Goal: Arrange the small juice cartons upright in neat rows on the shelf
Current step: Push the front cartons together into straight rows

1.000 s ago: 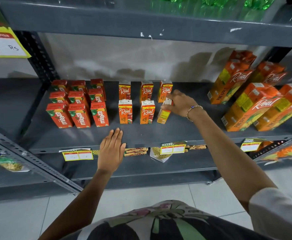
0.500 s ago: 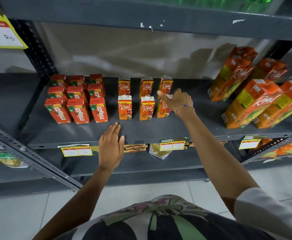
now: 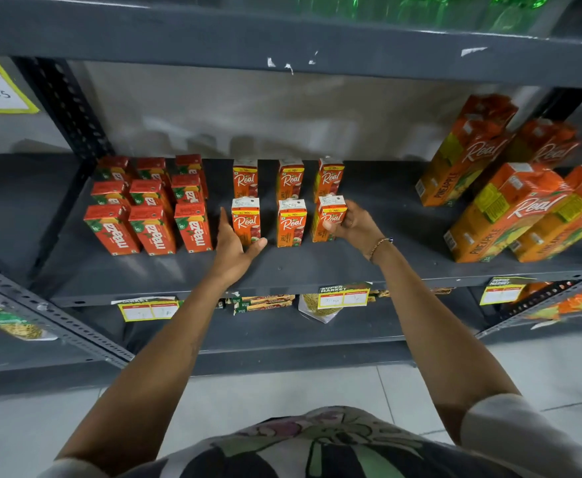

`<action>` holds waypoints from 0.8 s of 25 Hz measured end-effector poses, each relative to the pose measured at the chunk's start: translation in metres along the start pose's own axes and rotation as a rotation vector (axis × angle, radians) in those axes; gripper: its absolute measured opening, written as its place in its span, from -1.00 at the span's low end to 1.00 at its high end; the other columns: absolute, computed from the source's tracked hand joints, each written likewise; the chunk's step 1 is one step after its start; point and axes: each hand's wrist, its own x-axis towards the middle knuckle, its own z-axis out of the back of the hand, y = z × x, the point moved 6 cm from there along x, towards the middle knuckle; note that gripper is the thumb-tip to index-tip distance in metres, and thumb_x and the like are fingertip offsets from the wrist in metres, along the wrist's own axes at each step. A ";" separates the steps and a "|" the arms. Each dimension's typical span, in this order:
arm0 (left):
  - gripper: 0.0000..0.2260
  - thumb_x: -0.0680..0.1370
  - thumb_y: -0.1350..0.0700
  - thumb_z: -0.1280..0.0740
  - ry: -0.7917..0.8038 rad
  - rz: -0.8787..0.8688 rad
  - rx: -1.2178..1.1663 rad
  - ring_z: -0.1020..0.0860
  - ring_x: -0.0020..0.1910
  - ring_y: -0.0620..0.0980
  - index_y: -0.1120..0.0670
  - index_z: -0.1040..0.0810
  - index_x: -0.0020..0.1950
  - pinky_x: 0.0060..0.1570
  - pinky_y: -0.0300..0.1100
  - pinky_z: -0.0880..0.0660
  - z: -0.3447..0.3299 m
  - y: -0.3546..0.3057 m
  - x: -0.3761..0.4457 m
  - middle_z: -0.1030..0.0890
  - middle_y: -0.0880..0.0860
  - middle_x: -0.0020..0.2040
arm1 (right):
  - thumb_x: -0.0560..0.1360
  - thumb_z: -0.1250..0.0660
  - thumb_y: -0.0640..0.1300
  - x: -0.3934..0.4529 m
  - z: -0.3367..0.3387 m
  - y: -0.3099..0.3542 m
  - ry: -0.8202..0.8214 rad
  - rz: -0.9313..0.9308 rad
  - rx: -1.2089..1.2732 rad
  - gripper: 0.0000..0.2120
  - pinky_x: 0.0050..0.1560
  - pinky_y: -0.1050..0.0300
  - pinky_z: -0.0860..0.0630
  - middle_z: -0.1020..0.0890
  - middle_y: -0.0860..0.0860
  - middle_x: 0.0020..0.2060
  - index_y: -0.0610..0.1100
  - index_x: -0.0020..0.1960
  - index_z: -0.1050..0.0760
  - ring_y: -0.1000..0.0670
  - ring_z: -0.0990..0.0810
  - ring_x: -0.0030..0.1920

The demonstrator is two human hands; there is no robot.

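On the grey metal shelf (image 3: 317, 267), middle: six small orange Real juice cartons (image 3: 291, 222) are standing upright in two rows of three, one row behind the other.
Left hand (image 3: 236, 244): it is lying open on the shelf board, fingers stretched along the left side of the front-left Real carton (image 3: 246, 220) and thumb reaching across below its base; it is touching rather than gripping.
Right hand (image 3: 353, 225): its fingers are curling around the right side of the front-right Real carton (image 3: 329, 219), thumb pressing on the printed front, so it is closing on that carton while the carton is standing on the board.
Toward the left end of the shelf: nine small red Maaza juice cartons (image 3: 151, 210) are standing in three rows of three, just beside the left hand.
Toward the right end: large orange pineapple Real cartons (image 3: 503, 208) are leaning in a loose group.
Along the front edge: yellow paper price tags (image 3: 344, 298) are hanging.
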 end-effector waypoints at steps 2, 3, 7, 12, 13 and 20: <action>-0.29 0.53 0.00 -0.37 0.030 0.042 -0.007 -0.36 0.38 0.09 0.17 -0.04 0.51 0.26 -0.11 -0.30 0.001 0.001 0.003 -0.37 0.13 0.40 | 0.46 -0.39 -0.24 0.003 0.000 0.002 -0.003 0.013 -0.002 -0.48 0.27 -0.08 -0.49 -0.54 -0.06 0.18 -0.18 0.37 -0.29 -0.10 -0.53 0.25; -0.37 0.54 0.01 -0.35 0.032 0.058 0.004 -0.40 0.35 0.10 0.17 -0.10 0.47 0.20 -0.15 -0.31 0.001 0.000 0.004 -0.42 0.13 0.35 | 0.47 -0.39 -0.23 0.005 -0.002 0.003 0.005 0.018 -0.007 -0.48 0.28 -0.08 -0.49 -0.53 -0.08 0.21 -0.17 0.37 -0.29 -0.10 -0.52 0.26; -0.44 0.53 0.04 -0.37 0.068 0.049 0.020 -0.44 0.31 0.10 0.18 -0.18 0.40 0.13 -0.17 -0.31 -0.006 -0.007 0.010 -0.48 0.12 0.30 | 0.47 -0.40 -0.14 0.007 -0.023 0.008 0.082 0.034 -0.058 -0.44 0.25 -0.03 -0.50 -0.52 -0.06 0.27 -0.13 0.39 -0.25 -0.03 -0.52 0.24; -0.34 0.42 0.03 -0.50 0.115 0.009 -0.020 -0.47 0.19 -0.07 0.11 -0.25 0.40 0.16 -0.16 -0.37 -0.004 -0.012 0.015 -0.50 0.01 0.25 | 0.43 -0.43 -0.14 0.008 -0.031 0.000 0.166 0.025 -0.065 -0.31 0.30 -0.06 -0.47 -0.46 -0.08 0.34 -0.11 0.45 -0.15 -0.06 -0.48 0.31; -0.32 0.39 0.03 -0.53 0.131 0.006 -0.042 -0.48 0.17 -0.10 0.08 -0.27 0.40 0.19 -0.15 -0.38 -0.002 -0.012 0.018 -0.50 -0.04 0.23 | 0.41 -0.45 -0.19 0.006 -0.034 -0.001 0.175 0.028 -0.049 -0.27 0.30 -0.05 -0.46 -0.45 -0.08 0.34 -0.11 0.45 -0.14 -0.04 -0.48 0.30; -0.52 0.37 0.11 -0.54 0.158 -0.009 -0.213 -0.60 0.01 -0.28 -0.03 -0.46 0.23 0.14 -0.18 -0.52 -0.012 -0.017 0.022 -0.61 -0.16 0.06 | 0.19 -0.51 0.16 -0.002 -0.050 0.004 -0.019 0.050 0.040 -0.14 0.26 -0.01 -0.52 -0.53 -0.05 0.24 -0.09 0.36 -0.24 -0.04 -0.53 0.26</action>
